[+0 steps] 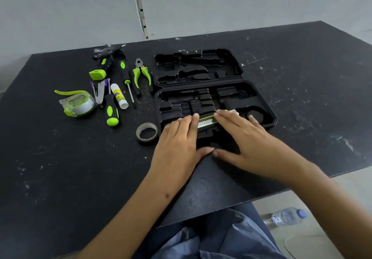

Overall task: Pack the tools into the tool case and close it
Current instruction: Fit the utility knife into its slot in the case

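Observation:
The black tool case [267, 117] lies open on the table, lid [231, 65] flat behind it. A green and silver utility knife [205, 121] rests in a slot along the case's front half. My left hand [179, 143] lies flat with its fingertips on the knife's left end. My right hand [241, 137] presses its fingers on the knife's right end. Left of the case lie green-handled pliers [141, 73], two screwdrivers [111, 109] [125, 73], a hammer [100, 69], a tape measure [78, 103], a glue stick [119, 95], and a tape roll [147, 132].
A small metal stapler-like tool [99, 93] lies between the tape measure and glue stick. A dark tool [108, 52] sits at the table's far left edge. A water bottle [287, 216] lies on the floor at the right. My lap [211, 238] sits under the table's near edge.

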